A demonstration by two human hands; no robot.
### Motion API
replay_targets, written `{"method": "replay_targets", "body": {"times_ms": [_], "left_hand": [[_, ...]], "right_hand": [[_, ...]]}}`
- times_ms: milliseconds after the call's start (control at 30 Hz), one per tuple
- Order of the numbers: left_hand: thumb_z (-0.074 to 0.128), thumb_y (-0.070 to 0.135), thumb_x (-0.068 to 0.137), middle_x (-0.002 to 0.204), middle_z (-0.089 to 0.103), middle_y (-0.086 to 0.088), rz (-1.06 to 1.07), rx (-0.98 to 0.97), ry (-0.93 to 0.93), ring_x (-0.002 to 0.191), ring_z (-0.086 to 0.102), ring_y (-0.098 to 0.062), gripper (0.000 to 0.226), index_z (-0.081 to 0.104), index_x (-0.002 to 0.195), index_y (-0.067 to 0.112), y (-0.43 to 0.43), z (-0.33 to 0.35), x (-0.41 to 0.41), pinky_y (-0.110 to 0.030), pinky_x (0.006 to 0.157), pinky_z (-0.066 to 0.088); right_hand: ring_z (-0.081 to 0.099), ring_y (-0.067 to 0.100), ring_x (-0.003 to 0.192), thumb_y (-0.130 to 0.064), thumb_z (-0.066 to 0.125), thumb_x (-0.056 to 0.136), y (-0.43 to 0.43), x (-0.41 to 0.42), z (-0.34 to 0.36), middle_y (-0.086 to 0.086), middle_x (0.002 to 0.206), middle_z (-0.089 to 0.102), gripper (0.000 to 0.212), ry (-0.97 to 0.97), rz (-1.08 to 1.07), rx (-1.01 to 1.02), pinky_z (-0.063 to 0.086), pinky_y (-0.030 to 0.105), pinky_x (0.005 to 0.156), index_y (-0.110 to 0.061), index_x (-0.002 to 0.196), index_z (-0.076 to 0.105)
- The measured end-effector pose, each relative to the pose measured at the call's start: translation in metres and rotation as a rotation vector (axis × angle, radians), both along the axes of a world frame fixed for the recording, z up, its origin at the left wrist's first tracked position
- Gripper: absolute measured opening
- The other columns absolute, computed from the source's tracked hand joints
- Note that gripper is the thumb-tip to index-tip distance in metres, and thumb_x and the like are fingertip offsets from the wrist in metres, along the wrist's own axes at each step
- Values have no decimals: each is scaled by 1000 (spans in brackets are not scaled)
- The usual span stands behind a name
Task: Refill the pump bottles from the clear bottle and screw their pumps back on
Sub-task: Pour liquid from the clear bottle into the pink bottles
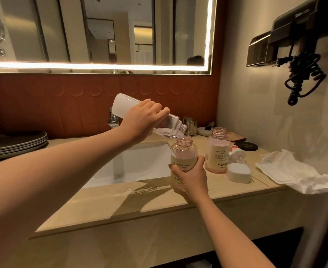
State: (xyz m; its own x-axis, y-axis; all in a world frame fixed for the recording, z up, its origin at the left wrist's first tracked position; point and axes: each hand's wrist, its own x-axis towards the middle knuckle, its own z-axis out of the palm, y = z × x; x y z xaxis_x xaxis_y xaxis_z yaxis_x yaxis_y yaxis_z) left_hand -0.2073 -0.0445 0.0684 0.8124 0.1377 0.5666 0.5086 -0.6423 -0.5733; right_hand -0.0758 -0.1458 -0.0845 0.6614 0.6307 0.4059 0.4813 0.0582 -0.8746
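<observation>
The left hand (141, 120) grasps the clear bottle (126, 106) around its middle, with the fingers (159, 110) curled over its upper side. The bottle's long axis is tilted, with the base up and to the left and the open mouth down and to the right. The remaining liquid lies against the lower wall near the shoulder. The mouth sits directly above the open neck of the near pump bottle (184, 151), and a thin stream runs between them.

The right hand (192, 176) grips the near pump bottle around its lower half, with the thumb on the left side of the label. This bottle stands upright with its neck pointing up, at the right edge of the sink (140, 163). Its base is hidden behind the hand, so contact with the worktop (140, 206) cannot be confirmed.

The second pump bottle (218, 151) stands upright on the worktop to the right and slightly farther back. Its neck is open and it holds pink liquid. A white pump (238, 172) lies just beside it on the right.

A crumpled tissue (298, 171) lies at the right end of the worktop. A stack of plates (16, 144) sits at the far left. The tap (113, 120) stands behind the sink, partly hidden by the clear bottle.
</observation>
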Motion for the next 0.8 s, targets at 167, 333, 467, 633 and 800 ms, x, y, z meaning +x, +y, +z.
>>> {"method": "replay_targets", "body": {"times_ms": [167, 333, 467, 633, 800], "left_hand": [[66, 6, 81, 113, 58, -16, -35, 75, -23, 100, 54, -30, 50, 47, 127, 8, -2, 1, 0, -39, 103, 37], [71, 4, 76, 110, 60, -17, -46, 108, -19, 98, 56, -31, 52, 50, 124, 7, -6, 2, 0, -41, 101, 40], [68, 4, 78, 113, 58, -16, -38, 122, -15, 101, 55, -30, 52, 48, 127, 8, -4, 3, 1, -40, 103, 38], [63, 7, 84, 120, 56, -15, -10, 173, 9, 107, 53, -29, 50, 44, 130, 10, -3, 4, 3, -40, 106, 34], [65, 14, 84, 123, 55, -15, 16, 257, 46, 111, 53, -29, 52, 44, 131, 10, -4, 5, 4, -41, 107, 33]], "right_hand": [[55, 17, 93, -48, 76, 67, 0, 0, 0, -6, 103, 52, 66, 12, -2, 0, 53, 42, 76, -26, 108, 29], [55, 17, 94, -49, 76, 67, 0, -1, 1, -6, 103, 52, 66, 12, -2, -4, 53, 43, 78, -27, 108, 29], [55, 16, 92, -49, 76, 66, -1, -1, 1, -9, 100, 52, 65, 25, 2, 0, 53, 44, 78, -28, 106, 29], [55, 16, 93, -48, 77, 66, -1, 0, 1, -7, 103, 53, 66, 28, 5, 4, 53, 41, 77, -28, 107, 29], [54, 15, 90, -46, 78, 65, -1, 0, 0, -10, 99, 51, 66, 26, 11, 18, 50, 32, 70, -27, 106, 30]]}}
